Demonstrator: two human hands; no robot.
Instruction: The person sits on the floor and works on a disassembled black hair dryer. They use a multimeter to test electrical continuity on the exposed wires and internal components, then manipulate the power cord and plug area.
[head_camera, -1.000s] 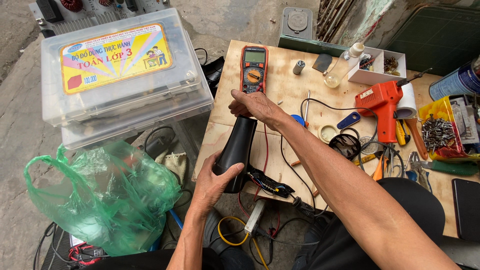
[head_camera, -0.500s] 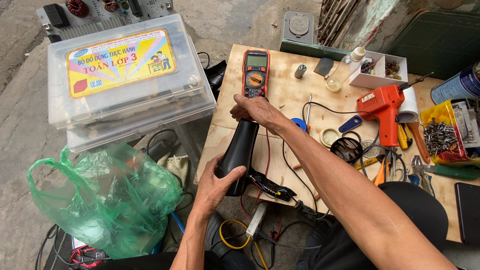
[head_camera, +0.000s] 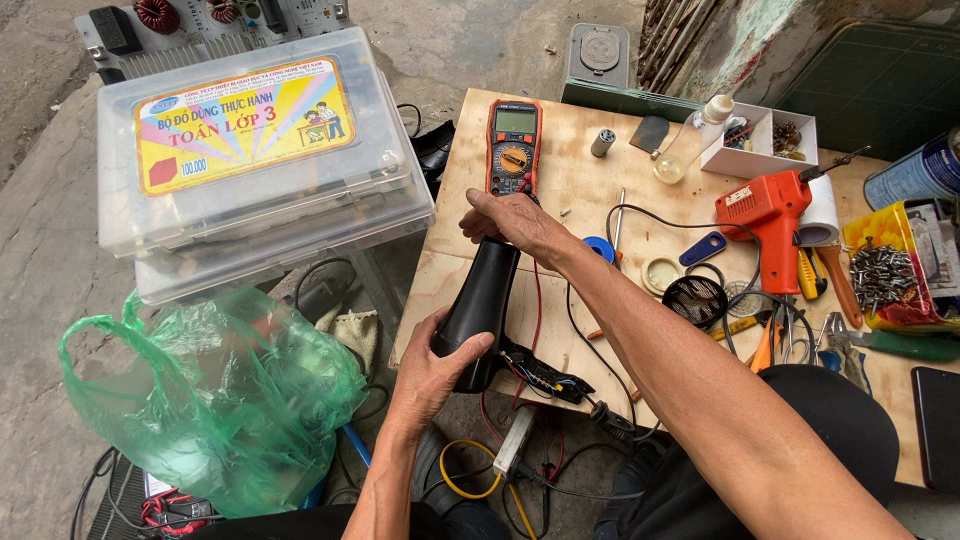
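Note:
My left hand (head_camera: 435, 368) grips the lower end of a black hair-dryer body (head_camera: 480, 300), which lies along the left edge of a plywood board (head_camera: 570, 160). My right hand (head_camera: 510, 220) is closed over the body's far end, just in front of an orange-and-black multimeter (head_camera: 513, 145). Exposed wiring and a small circuit part (head_camera: 540, 372) hang out of the body near my left hand, with red and black leads trailing over the board.
An orange soldering gun (head_camera: 765, 212), a tape roll, pliers, a yellow tray of screws (head_camera: 885, 275) and a white parts box (head_camera: 760, 140) crowd the right of the board. Stacked clear plastic boxes (head_camera: 250, 160) and a green plastic bag (head_camera: 215, 400) sit left.
Both hands keep their hold on the black body. The view has shifted slightly, and my right hand has slid a little along the far end.

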